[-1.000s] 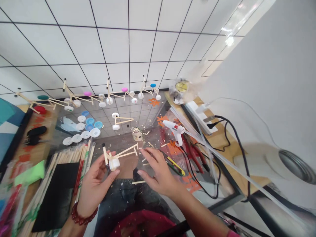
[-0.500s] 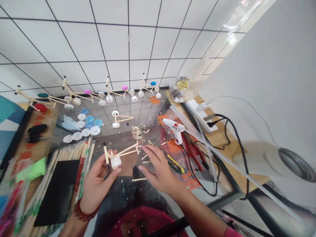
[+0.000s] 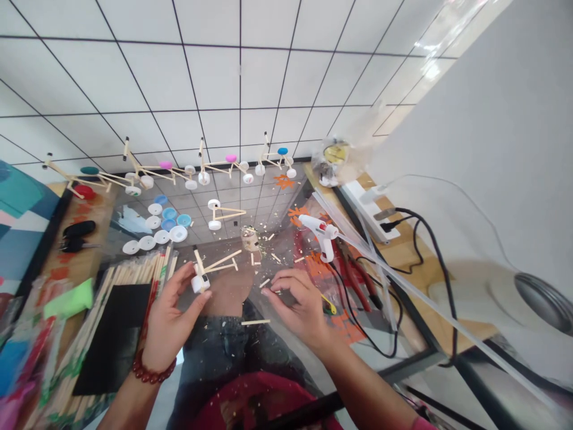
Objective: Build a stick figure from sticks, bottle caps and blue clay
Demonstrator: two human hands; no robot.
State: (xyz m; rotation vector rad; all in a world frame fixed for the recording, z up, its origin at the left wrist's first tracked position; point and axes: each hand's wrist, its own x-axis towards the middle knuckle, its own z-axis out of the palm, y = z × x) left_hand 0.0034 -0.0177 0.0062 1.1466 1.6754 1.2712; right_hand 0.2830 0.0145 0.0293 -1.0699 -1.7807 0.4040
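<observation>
My left hand (image 3: 172,310) pinches a small stick-frame bike model (image 3: 217,264) by its white bottle-cap wheel end, between thumb and fingers. The model has pale wooden sticks and a dark-tipped handlebar. Its open end points right, with a short crosspiece. My right hand (image 3: 299,304) is low over the glass tabletop, thumb and index finger brought together around what looks like a short bit of wooden stick. Another short stick piece (image 3: 265,282) lies by those fingertips. A longer stick (image 3: 255,322) rests between my hands.
A white glue gun (image 3: 320,233) lies to the right, by red-handled pliers (image 3: 353,278) and a power strip (image 3: 369,212). Bottle caps (image 3: 154,240) and bundled sticks (image 3: 120,275) are at left. Finished bike models (image 3: 224,164) line the wall. A partial frame (image 3: 230,211) stands mid-table.
The bike model in my left hand has shifted left and turned slightly. My right hand has moved away from the model's end, lower and right, and its fingers have curled together.
</observation>
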